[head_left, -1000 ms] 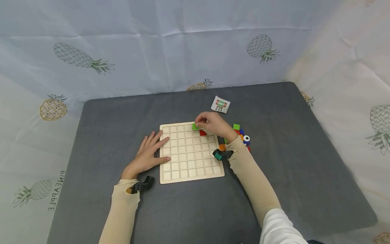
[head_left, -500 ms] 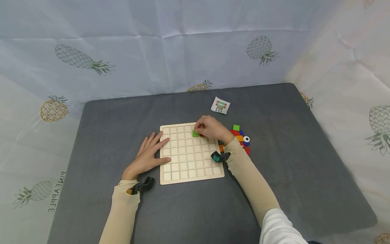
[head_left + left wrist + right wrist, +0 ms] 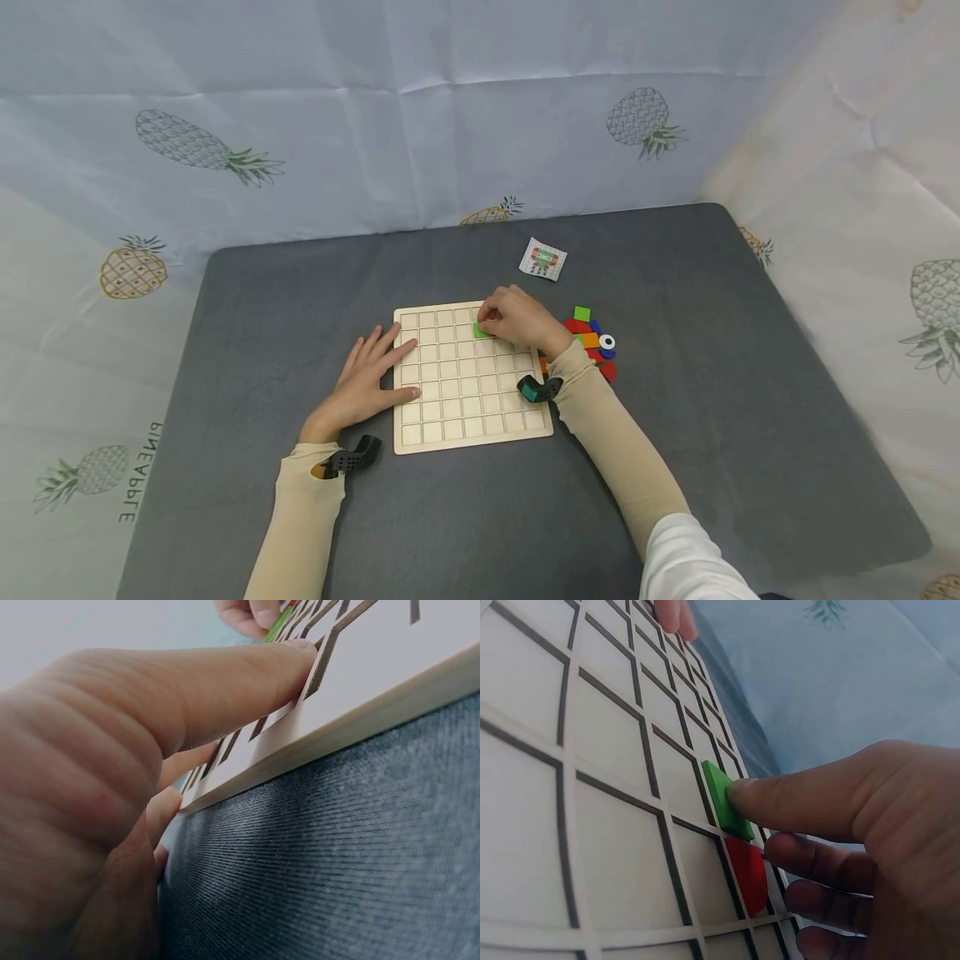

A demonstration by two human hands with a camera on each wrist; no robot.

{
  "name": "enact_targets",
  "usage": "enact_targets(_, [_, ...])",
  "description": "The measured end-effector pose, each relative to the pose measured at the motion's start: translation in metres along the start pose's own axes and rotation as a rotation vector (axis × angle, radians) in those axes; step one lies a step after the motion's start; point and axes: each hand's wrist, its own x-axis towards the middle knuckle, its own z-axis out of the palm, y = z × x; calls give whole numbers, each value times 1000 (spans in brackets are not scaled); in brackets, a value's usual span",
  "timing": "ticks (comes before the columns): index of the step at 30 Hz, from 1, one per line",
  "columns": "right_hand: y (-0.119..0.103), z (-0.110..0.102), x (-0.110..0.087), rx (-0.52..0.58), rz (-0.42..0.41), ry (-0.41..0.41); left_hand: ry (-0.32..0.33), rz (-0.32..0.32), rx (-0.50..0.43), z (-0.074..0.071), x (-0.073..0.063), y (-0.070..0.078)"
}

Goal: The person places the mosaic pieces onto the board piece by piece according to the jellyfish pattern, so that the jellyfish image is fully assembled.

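A pale wooden grid board [image 3: 471, 406] lies flat on the dark table. My left hand [image 3: 362, 387] rests on its left edge with fingers spread; the thumb [image 3: 247, 686] lies over the rim in the left wrist view. Near the top of the board my right hand [image 3: 523, 319] pinches a green square tile [image 3: 480, 331], which sits in or just above a grid cell. In the right wrist view the thumb presses that green tile [image 3: 724, 796], and the index fingertip is hidden. A red piece with a curved edge [image 3: 748, 875] lies in the neighbouring cell.
To the right of the board is a loose pile of red, blue, orange and green pieces, including an orange tile [image 3: 590, 340] and a white ring-like piece [image 3: 607, 342]. A printed pattern card [image 3: 543, 259] lies beyond the board. A pineapple-print curtain [image 3: 420, 150] hangs behind the table.
My right hand has brought the green tile slightly toward me, from the top row down to beside the red piece. The left hand has stayed in place.
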Motion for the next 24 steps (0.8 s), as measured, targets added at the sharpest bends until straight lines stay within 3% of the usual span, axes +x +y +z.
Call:
enact_targets(5, [-1,-2,-1,13,2,1,4,-2,-4,0,0,0])
enact_targets(12, [7,-22,-10,148,-9,30,0,3,-6,0,0,0])
enact_targets(18, [23,-48,-28,179,59,77,0,6,-5,0,0,0])
enact_targets(24, [43,-68,-42,130,154,97,-3,-3,-7,1,-1,0])
